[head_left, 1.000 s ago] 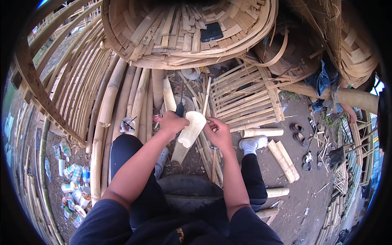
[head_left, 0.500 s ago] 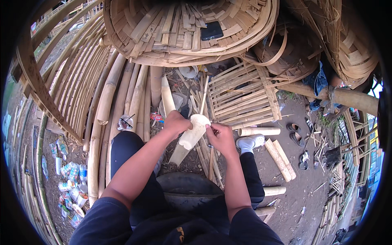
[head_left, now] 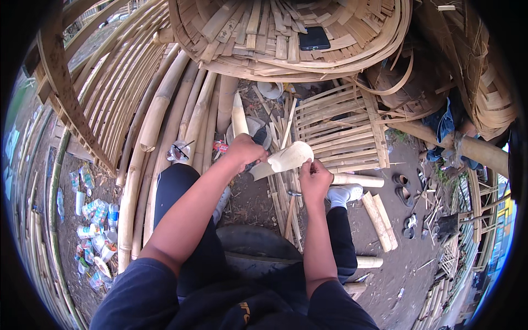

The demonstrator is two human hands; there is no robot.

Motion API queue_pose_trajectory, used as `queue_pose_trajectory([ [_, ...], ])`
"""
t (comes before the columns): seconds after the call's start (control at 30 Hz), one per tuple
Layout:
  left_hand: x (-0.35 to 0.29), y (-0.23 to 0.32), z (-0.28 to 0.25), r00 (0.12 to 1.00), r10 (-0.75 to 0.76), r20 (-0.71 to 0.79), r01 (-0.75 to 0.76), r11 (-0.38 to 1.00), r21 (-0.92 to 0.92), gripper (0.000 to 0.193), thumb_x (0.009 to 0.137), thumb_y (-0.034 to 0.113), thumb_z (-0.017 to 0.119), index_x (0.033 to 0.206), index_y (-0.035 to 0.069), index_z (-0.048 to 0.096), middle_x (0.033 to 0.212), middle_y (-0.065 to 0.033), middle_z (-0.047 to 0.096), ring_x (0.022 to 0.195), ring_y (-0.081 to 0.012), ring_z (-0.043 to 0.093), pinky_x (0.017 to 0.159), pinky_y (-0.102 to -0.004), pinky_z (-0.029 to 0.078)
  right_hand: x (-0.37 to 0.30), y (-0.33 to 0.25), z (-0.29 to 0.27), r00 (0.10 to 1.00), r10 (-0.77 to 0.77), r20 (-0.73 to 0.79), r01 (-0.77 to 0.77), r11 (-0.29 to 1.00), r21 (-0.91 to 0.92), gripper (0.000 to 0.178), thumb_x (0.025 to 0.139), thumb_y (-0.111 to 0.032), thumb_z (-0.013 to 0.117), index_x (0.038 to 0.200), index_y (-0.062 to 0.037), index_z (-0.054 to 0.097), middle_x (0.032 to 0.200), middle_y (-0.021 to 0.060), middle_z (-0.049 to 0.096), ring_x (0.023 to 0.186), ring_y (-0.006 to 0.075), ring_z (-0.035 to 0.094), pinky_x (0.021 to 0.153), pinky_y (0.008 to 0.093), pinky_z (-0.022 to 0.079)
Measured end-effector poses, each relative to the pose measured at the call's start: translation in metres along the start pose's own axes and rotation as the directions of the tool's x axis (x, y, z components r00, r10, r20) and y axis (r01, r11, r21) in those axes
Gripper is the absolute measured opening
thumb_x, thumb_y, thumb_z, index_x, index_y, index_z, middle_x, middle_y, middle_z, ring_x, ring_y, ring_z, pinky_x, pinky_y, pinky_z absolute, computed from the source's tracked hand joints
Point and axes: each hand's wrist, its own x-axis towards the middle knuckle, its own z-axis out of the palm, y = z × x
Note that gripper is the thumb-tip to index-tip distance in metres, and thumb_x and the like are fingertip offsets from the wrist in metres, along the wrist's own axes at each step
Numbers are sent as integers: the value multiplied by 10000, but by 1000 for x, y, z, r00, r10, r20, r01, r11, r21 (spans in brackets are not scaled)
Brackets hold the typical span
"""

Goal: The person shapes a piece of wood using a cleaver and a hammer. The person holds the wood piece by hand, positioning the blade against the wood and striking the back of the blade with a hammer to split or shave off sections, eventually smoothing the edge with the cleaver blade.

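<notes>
Both my hands are at a pale, curved piece of split bamboo (head_left: 292, 156), held lying nearly level above the ground between my knees. My left hand (head_left: 245, 150) is closed at its left end, with the fingertips mostly turned away from view. At its right end my right hand (head_left: 315, 176) pinches the edge between thumb and fingers. Just beyond my left hand a dark object (head_left: 261, 137) shows in part; its kind cannot be made out. A pointed pale bamboo piece (head_left: 238, 115) stands up behind that hand.
Ahead hangs a large woven bamboo basket (head_left: 242, 63) with a phone (head_left: 314, 38) on it. Bamboo poles (head_left: 155, 118) lie along my left, near plastic litter (head_left: 98, 231). A slatted bamboo panel (head_left: 335, 127), split bamboo lengths (head_left: 379, 221) and sandals (head_left: 404, 195) are at right.
The bamboo piece has swung from steeply slanted to nearly level. My hands have spread a little apart, the right one shifting rightward. The whole view has shifted slightly.
</notes>
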Motion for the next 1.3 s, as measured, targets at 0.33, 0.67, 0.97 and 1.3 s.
queue_pose_trajectory([
  [0.33, -28, 7, -7, 989, 114, -92, -136, 947, -290, 134, 665, 67, 628, 647, -59, 585, 597, -99, 586, 504, -169, 562, 485, -316, 435, 13, 4, 44, 992, -125, -14, 123, 988, -90, 227, 857, -89, 625, 679, 49, 600, 584, 208, 574, 510, 378, 567, 494, 399, 438],
  [0.67, -87, 14, -5, 955, 288, 66, -263, 930, -258, 288, 900, 191, 617, 725, -34, 573, 585, -61, 561, 447, -137, 537, 444, -283, 435, 53, 13, 66, 992, -127, 16, 127, 992, -6, 253, 855, -109, 629, 669, 61, 598, 563, 232, 528, 510, 415, 524, 487, 413, 415],
  [0.97, -89, 8, 2, 945, 284, 160, -257, 951, -171, 362, 926, 245, 606, 685, -21, 558, 561, -51, 544, 443, -131, 535, 435, -287, 413, 53, 24, 68, 987, -154, 45, 156, 986, -55, 268, 916, -130, 597, 742, 66, 654, 584, 130, 648, 499, 173, 657, 479, 286, 501],
  [1.3, -89, 4, 2, 954, 254, 156, -237, 964, -119, 402, 930, 256, 587, 646, -27, 563, 540, -53, 545, 437, -135, 543, 439, -294, 423, 50, 22, 67, 980, -198, 35, 200, 978, -64, 285, 918, -131, 597, 707, 58, 630, 559, 122, 624, 475, 157, 632, 466, 299, 477],
])
